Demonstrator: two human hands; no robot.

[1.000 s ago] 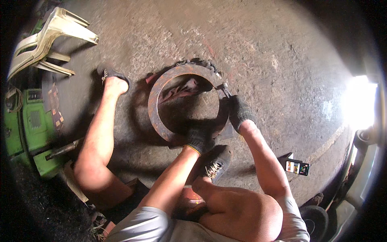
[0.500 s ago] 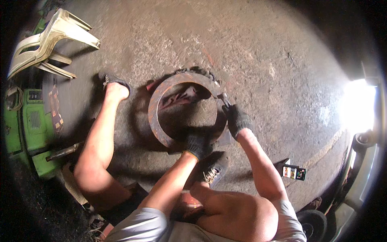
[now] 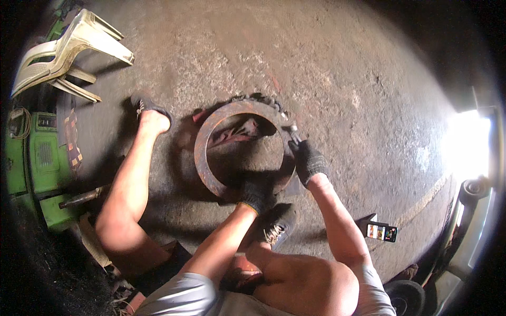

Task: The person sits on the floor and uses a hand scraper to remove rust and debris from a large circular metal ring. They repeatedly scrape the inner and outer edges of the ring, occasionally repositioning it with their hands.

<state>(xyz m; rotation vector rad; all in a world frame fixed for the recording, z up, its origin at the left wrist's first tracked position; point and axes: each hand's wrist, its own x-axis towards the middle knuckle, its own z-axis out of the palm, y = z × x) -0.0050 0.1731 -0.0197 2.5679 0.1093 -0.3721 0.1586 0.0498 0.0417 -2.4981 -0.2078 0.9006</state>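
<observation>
A flat, rust-marked metal ring (image 3: 206,141) is propped above the floor in front of me. My left hand (image 3: 256,191), in a dark knit glove, is closed round the ring's near rim; its fingertips are lost in shadow. At the ring's right side my right hand (image 3: 309,161), gloved too, grips a small hammer (image 3: 293,134) by its handle. The hammer's metal head lies over or just beside the ring's right rim; I cannot tell whether they touch. Through the ring's opening shows a crumpled dark reddish cloth (image 3: 234,132).
A pale plastic chair (image 3: 79,45) lies or stands tilted at the far left, above a green machine (image 3: 45,152). To the right a phone (image 3: 381,232) leans on the floor. A dark wheel (image 3: 406,297) is at the lower right. My shoes flank the ring.
My right hand and the hammer have shifted slightly nearer to me, and the hammer's angle has changed a little. The left hand keeps its place on the ring.
</observation>
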